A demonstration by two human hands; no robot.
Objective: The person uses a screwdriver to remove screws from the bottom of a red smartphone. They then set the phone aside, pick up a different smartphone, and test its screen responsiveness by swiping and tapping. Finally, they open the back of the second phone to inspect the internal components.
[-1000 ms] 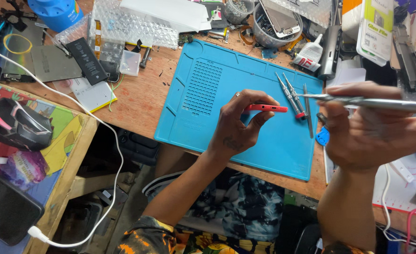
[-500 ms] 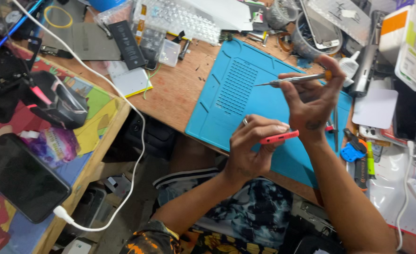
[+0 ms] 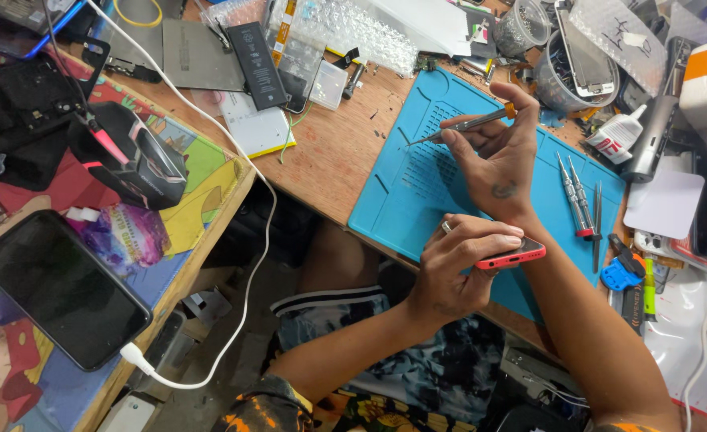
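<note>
My left hand (image 3: 461, 268) grips a red phone (image 3: 512, 256) edge-on above the near edge of the blue work mat (image 3: 405, 180). Just beyond it, my right hand (image 3: 493, 152) holds a thin metal screwdriver (image 3: 465, 125) with an orange end, its tip pointing left over the mat's ridged area. The two hands are close together, the right above the left in the view.
Several screwdrivers and tweezers (image 3: 581, 204) lie on the mat's right side. A black phone (image 3: 61, 288) on a white cable (image 3: 249, 264) rests on the colourful side table at left. A phone battery (image 3: 256, 52), containers and parts clutter the wooden bench behind.
The view has shifted left and down. My right hand with the screwdriver moved left over the mat; my left hand kept hold of the red phone, now nearer the mat's front edge.
</note>
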